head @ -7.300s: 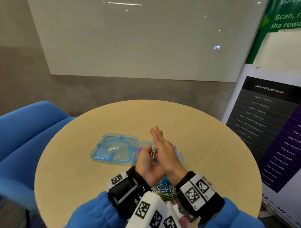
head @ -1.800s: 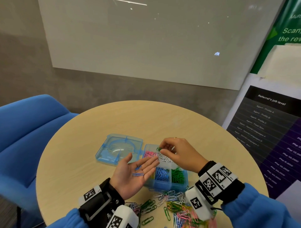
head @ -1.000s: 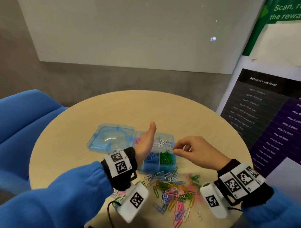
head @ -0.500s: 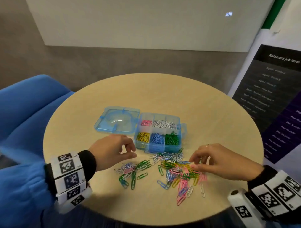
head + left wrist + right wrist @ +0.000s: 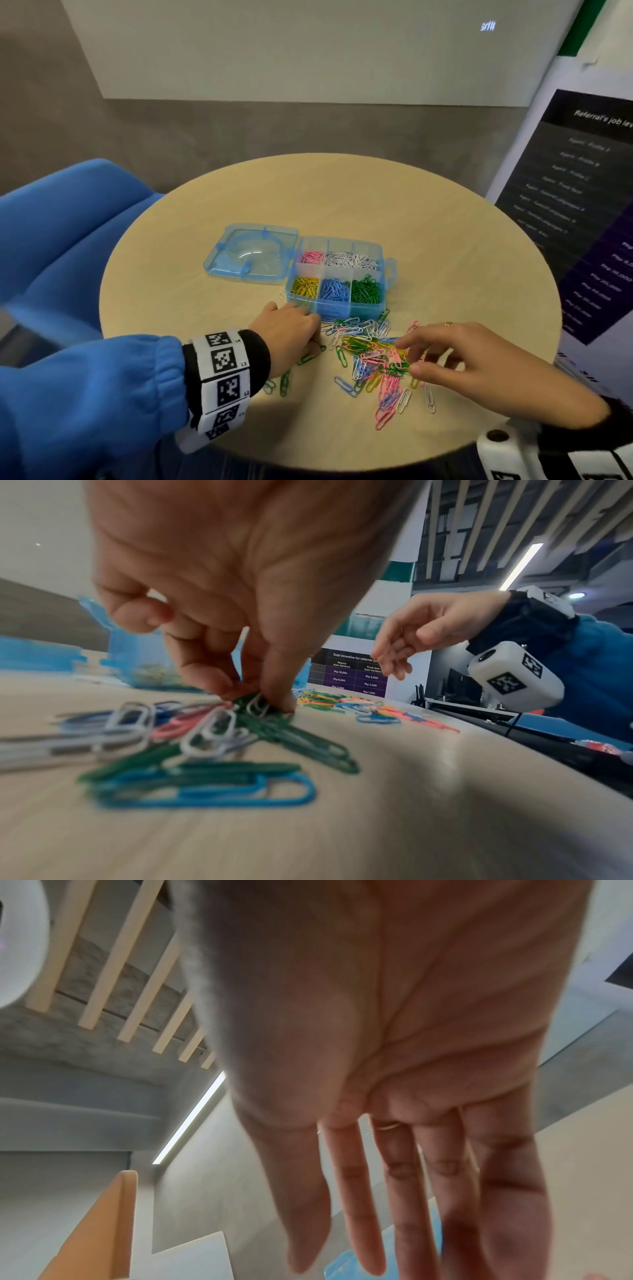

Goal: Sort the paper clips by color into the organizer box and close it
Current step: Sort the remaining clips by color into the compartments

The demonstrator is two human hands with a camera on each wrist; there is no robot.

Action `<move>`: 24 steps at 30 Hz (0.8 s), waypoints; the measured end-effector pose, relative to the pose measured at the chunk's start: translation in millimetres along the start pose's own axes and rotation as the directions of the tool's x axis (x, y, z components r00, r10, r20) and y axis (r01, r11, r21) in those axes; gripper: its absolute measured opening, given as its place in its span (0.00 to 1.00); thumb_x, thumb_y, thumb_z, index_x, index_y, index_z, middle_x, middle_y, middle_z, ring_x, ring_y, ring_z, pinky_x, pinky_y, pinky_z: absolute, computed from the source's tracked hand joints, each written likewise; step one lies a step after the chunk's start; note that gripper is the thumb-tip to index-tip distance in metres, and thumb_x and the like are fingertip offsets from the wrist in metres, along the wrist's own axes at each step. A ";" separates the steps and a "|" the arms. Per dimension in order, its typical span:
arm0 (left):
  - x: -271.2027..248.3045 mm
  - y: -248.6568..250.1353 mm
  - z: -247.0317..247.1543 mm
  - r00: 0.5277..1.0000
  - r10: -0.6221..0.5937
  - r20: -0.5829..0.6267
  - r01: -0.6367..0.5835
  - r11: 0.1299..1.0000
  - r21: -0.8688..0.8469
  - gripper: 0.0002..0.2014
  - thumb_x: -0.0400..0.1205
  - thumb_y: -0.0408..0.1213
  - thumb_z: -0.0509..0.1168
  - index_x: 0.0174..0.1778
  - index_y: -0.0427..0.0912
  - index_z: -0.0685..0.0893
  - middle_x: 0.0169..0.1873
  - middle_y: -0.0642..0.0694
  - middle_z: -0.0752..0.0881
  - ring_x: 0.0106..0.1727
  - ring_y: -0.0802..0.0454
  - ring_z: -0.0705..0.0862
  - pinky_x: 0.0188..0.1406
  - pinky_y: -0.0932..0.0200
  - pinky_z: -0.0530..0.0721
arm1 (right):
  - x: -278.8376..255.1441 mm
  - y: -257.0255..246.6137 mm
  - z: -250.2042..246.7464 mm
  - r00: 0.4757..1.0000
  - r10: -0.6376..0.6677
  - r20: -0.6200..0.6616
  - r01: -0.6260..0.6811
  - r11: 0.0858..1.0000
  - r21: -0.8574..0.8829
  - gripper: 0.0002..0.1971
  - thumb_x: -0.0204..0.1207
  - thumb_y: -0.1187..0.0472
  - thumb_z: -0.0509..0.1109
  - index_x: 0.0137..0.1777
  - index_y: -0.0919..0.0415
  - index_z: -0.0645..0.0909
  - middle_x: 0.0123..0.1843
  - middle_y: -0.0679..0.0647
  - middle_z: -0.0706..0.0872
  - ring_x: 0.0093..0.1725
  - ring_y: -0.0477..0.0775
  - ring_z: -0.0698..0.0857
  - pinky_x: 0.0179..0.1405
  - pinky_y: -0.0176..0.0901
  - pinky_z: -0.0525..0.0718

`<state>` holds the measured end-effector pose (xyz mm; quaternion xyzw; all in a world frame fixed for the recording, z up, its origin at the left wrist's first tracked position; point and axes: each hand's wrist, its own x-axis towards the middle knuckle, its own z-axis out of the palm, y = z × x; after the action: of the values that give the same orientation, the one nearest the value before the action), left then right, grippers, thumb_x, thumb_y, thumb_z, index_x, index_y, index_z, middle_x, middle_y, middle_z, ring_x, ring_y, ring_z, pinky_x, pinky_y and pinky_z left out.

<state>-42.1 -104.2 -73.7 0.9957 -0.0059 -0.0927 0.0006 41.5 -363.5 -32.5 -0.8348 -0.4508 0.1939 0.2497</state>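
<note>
An open organizer box [image 5: 337, 279] is holding pink, white, yellow, blue and green clips separately, while the left hand [image 5: 219, 593] is pinching a green clip [image 5: 260, 710] and the right hand [image 5: 479, 363] is hovering, fingers relaxed.

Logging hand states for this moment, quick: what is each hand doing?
Left hand: pinching paper clips, green and white, on the table.
Right hand: open, fingers extended over the loose pile, holding nothing.

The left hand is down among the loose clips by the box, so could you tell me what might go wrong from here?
1. The left hand pinches at a tangle where a white clip lies on green clips; the grip may lift both colours together.
2. The organizer box sits close by, so a knuckle could nudge it.
</note>
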 end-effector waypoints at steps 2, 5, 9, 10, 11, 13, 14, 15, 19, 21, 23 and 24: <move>-0.1 0.4 2.6 1.000 0.027 -0.004 -0.027 0.999 0.023 0.11 0.88 0.46 0.55 0.63 0.47 0.75 0.61 0.49 0.79 0.64 0.48 0.76 0.61 0.51 0.71 | -0.9 -1.4 1.3 1.000 -0.006 0.001 0.006 1.000 0.014 0.10 0.77 0.47 0.71 0.58 0.37 0.83 0.49 0.32 0.87 0.51 0.39 0.84 0.46 0.31 0.81; 0.0 2.1 1.8 0.997 0.073 -0.019 -0.072 0.996 0.056 0.13 0.88 0.45 0.53 0.63 0.43 0.74 0.60 0.47 0.78 0.61 0.46 0.78 0.60 0.52 0.74 | 0.4 -1.8 1.9 1.000 -0.011 -0.017 0.012 0.999 0.040 0.10 0.77 0.48 0.71 0.58 0.40 0.84 0.48 0.34 0.87 0.51 0.39 0.85 0.47 0.35 0.83; 3.6 1.0 1.6 0.995 0.100 0.012 -0.100 0.994 -0.036 0.12 0.88 0.41 0.56 0.62 0.39 0.75 0.59 0.42 0.80 0.57 0.45 0.80 0.59 0.54 0.77 | -0.4 -1.6 1.0 1.000 -0.012 -0.014 0.013 0.999 0.052 0.10 0.77 0.48 0.71 0.58 0.40 0.84 0.48 0.34 0.87 0.50 0.41 0.85 0.47 0.35 0.83; 3.8 0.8 1.9 0.995 0.094 0.036 -0.092 0.994 -0.049 0.11 0.88 0.39 0.56 0.62 0.38 0.76 0.60 0.42 0.80 0.58 0.45 0.80 0.59 0.55 0.77 | -1.1 -1.6 0.6 1.000 -0.011 -0.013 0.011 0.998 0.057 0.10 0.77 0.48 0.71 0.58 0.40 0.84 0.48 0.34 0.88 0.51 0.41 0.85 0.47 0.34 0.82; 3.2 1.6 1.5 0.994 0.098 0.050 -0.096 0.994 -0.048 0.11 0.88 0.37 0.56 0.63 0.37 0.75 0.60 0.41 0.79 0.58 0.45 0.79 0.60 0.55 0.77 | -1.6 -1.6 -0.3 1.000 -0.008 -0.015 0.009 0.998 0.060 0.10 0.77 0.48 0.71 0.58 0.40 0.84 0.48 0.34 0.88 0.51 0.40 0.85 0.47 0.34 0.82; 1.6 4.6 0.8 0.989 0.138 0.054 -0.142 0.987 0.071 0.11 0.88 0.34 0.54 0.64 0.36 0.75 0.61 0.41 0.78 0.58 0.46 0.78 0.59 0.57 0.75 | -2.5 -1.1 -2.7 1.000 0.002 -0.027 0.000 0.998 0.063 0.11 0.77 0.48 0.71 0.58 0.39 0.84 0.47 0.34 0.88 0.51 0.40 0.85 0.48 0.33 0.82; 0.7 7.0 -0.4 0.986 0.154 0.056 -0.161 0.976 0.146 0.11 0.88 0.32 0.53 0.64 0.36 0.75 0.61 0.41 0.77 0.58 0.46 0.76 0.59 0.58 0.73 | -3.1 -0.8 -3.9 0.999 0.006 -0.035 -0.004 0.998 0.063 0.10 0.77 0.48 0.71 0.58 0.39 0.84 0.47 0.34 0.88 0.51 0.40 0.85 0.48 0.34 0.82; -0.8 8.7 -0.2 0.982 0.176 0.067 -0.186 0.959 0.211 0.12 0.88 0.30 0.52 0.64 0.36 0.75 0.61 0.41 0.76 0.58 0.47 0.75 0.59 0.57 0.72 | -3.9 0.0 -5.0 0.999 0.009 -0.042 -0.006 0.998 0.063 0.10 0.77 0.48 0.71 0.57 0.38 0.84 0.47 0.34 0.88 0.51 0.40 0.85 0.48 0.34 0.82; -6.3 15.3 -7.5 0.968 0.242 0.074 -0.251 0.881 0.402 0.06 0.68 0.33 0.75 0.39 0.40 0.87 0.37 0.45 0.82 0.37 0.52 0.77 0.36 0.61 0.79 | -6.6 3.9 -7.8 0.998 0.030 -0.055 -0.027 0.997 0.066 0.10 0.77 0.50 0.72 0.57 0.37 0.84 0.47 0.33 0.88 0.51 0.38 0.85 0.49 0.35 0.83; -3.6 15.5 -10.8 0.957 0.285 0.050 -0.277 0.850 0.449 0.05 0.70 0.36 0.75 0.39 0.41 0.87 0.36 0.46 0.83 0.35 0.52 0.78 0.34 0.61 0.77 | -7.1 5.3 -8.8 0.998 0.036 -0.059 -0.032 0.997 0.066 0.10 0.77 0.50 0.72 0.57 0.37 0.84 0.47 0.32 0.88 0.51 0.38 0.85 0.49 0.35 0.83; 3.1 12.4 -7.8 0.978 0.204 0.048 -0.210 0.947 0.243 0.09 0.86 0.36 0.59 0.57 0.37 0.81 0.53 0.44 0.82 0.49 0.49 0.79 0.47 0.60 0.75 | -7.7 6.0 -10.3 0.997 0.039 -0.063 -0.035 0.997 0.067 0.10 0.77 0.49 0.72 0.58 0.38 0.84 0.47 0.32 0.88 0.51 0.37 0.86 0.50 0.35 0.83; 5.9 8.9 -8.4 0.987 0.161 0.030 -0.163 0.981 0.105 0.11 0.88 0.36 0.55 0.60 0.37 0.79 0.56 0.44 0.81 0.53 0.49 0.79 0.50 0.61 0.73 | -8.2 6.3 -11.2 0.997 0.039 -0.064 -0.035 0.997 0.067 0.10 0.77 0.49 0.72 0.58 0.38 0.84 0.47 0.32 0.88 0.51 0.37 0.86 0.50 0.35 0.83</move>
<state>-34.8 -113.1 -66.5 0.9895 -0.0918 -0.1024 -0.0452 47.5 -376.1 -26.4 -0.8402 -0.4201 0.1858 0.2882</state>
